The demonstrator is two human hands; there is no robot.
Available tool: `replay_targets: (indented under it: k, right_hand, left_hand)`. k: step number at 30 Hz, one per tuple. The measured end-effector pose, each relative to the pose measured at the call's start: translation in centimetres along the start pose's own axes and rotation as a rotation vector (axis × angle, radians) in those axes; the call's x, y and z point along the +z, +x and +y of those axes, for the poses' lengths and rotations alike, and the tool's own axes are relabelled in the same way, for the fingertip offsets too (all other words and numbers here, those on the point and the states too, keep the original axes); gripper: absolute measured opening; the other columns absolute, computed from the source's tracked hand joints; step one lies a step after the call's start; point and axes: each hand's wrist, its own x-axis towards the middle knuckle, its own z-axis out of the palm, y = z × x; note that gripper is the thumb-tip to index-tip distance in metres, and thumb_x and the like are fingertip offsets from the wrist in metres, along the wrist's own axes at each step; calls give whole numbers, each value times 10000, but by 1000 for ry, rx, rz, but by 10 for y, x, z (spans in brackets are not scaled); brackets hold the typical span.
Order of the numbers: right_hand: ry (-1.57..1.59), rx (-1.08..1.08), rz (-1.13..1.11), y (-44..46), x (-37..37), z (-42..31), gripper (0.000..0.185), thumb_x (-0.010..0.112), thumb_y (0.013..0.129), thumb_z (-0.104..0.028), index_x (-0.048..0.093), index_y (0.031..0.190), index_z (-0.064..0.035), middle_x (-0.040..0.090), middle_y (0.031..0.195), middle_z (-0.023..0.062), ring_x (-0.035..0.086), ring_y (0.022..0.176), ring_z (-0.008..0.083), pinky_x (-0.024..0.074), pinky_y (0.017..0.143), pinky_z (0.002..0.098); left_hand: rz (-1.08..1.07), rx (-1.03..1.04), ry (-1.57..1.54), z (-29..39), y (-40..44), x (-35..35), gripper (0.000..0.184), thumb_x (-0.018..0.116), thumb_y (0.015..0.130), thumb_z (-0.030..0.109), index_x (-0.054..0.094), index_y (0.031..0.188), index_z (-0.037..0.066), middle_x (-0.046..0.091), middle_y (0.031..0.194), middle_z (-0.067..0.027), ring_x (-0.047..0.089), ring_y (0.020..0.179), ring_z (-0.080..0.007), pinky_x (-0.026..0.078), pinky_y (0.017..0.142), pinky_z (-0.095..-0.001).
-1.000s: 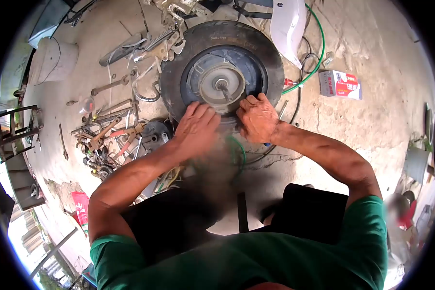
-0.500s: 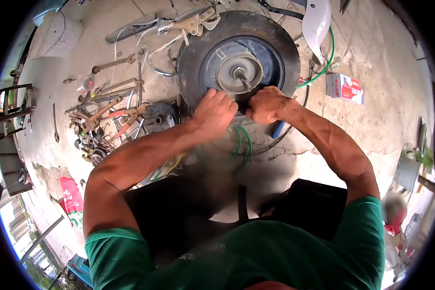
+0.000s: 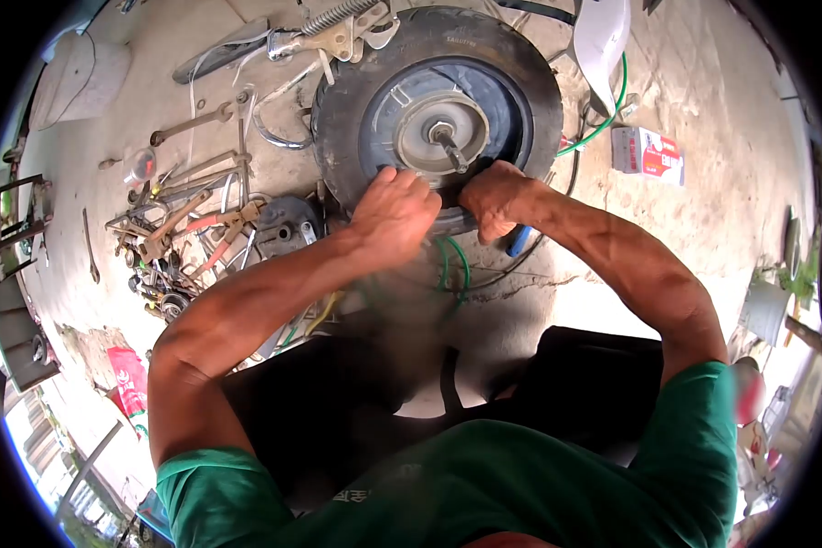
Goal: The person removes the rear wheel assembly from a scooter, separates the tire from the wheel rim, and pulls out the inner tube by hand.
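Observation:
A black rubber tyre point(image 3: 345, 110) on a wheel lies in front of me, tilted, with its face towards me. In its middle sits a grey hub point(image 3: 475, 137) with a threaded axle point(image 3: 447, 146) sticking out. My left hand point(image 3: 397, 210) is closed over the near left part of the tyre, fingers curled. Beside it, my right hand point(image 3: 498, 196) is closed on the near right part, knuckles up. The fingertips of both hands are mostly hidden.
Left of the wheel lie a spanner point(image 3: 192, 123), red-handled pliers point(image 3: 217, 256) and several other tools. A dark round metal part point(image 3: 288, 224) sits near the tyre. To the right are a red and white box point(image 3: 648, 155), a green hose point(image 3: 603, 128) and a white panel point(image 3: 599, 50).
The view has shifted, so the wheel and floor items appear further left. My right hand has turned a little at the wrist. Both hands stay at the tyre's near edge.

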Motion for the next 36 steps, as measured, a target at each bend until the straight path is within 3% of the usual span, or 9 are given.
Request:
replay_targets:
  k: [4, 8, 10, 13, 17, 20, 25, 31, 36]
  right_hand:
    - [117, -4, -5, 1, -5, 4, 487, 638, 815, -463, 775, 1037, -52, 766, 990, 143, 728, 957, 331, 562, 810, 435]
    - [649, 9, -55, 30, -7, 28, 497, 575, 892, -466, 757, 1125, -67, 708, 1244, 184, 650, 1183, 312, 492, 984, 385]
    - [466, -84, 149, 50, 20, 34, 330, 610, 890, -331, 776, 1053, -97, 752, 1158, 130, 692, 1079, 310, 530, 923, 406]
    - [354, 282, 252, 34, 18, -3, 202, 640, 860, -208, 803, 958, -143, 791, 1004, 34, 742, 951, 278, 566, 786, 441]
    - [249, 408, 358, 36, 25, -18, 142, 646, 847, -171, 778, 860, -119, 769, 891, 118, 763, 854, 262, 533, 688, 412]
    - [43, 332, 407, 30, 34, -19, 181, 605, 882, -201, 756, 865, -103, 753, 868, 142, 756, 824, 286, 531, 678, 439]
    - [205, 395, 427, 24, 32, -21, 269, 537, 943, -245, 748, 1021, -97, 761, 962, 180, 746, 976, 337, 542, 816, 473]
    - [388, 464, 9, 33, -3, -19, 319, 562, 933, -286, 783, 1104, -130, 766, 1149, 130, 726, 1118, 281, 522, 940, 400]
    - [493, 617, 112, 43, 3, -32, 300, 593, 918, -275, 791, 1115, -166, 770, 1159, 89, 715, 1140, 256, 505, 943, 401]
  left_hand:
    - [13, -3, 14, -1, 1, 3, 270, 755, 724, 151, 646, 949, 51, 620, 1003, -117, 572, 1032, -278, 401, 918, -418]
    - [45, 9, 5, 1, 1, 0, 228, 735, 725, 131, 646, 918, 49, 624, 981, -121, 577, 1019, -285, 412, 903, -420]
    - [48, 27, -4, -1, 1, 1, 206, 722, 728, 114, 648, 908, 46, 625, 972, -125, 580, 1019, -289, 417, 896, -424]
    - [37, 30, -20, -4, -2, 3, 192, 702, 720, 80, 645, 899, 43, 629, 961, -137, 587, 1010, -294, 421, 885, -427]
    - [37, 57, -9, -7, -1, 7, 184, 677, 716, 58, 640, 895, 39, 632, 948, -149, 592, 993, -298, 421, 868, -420]
    - [56, 68, -4, -9, -2, 8, 178, 664, 727, 52, 638, 903, 37, 632, 950, -154, 591, 985, -301, 419, 856, -415]
    - [26, 84, -23, -13, -1, 9, 165, 651, 756, 57, 641, 919, 37, 621, 964, -150, 585, 979, -299, 415, 841, -414]
    - [59, 151, -78, -22, -2, 14, 185, 668, 746, 95, 636, 922, 49, 585, 930, -128, 557, 942, -295, 415, 817, -421]
    - [93, 232, -140, -30, -4, 10, 178, 648, 773, 79, 611, 942, 38, 570, 927, -126, 541, 929, -305, 414, 807, -425]
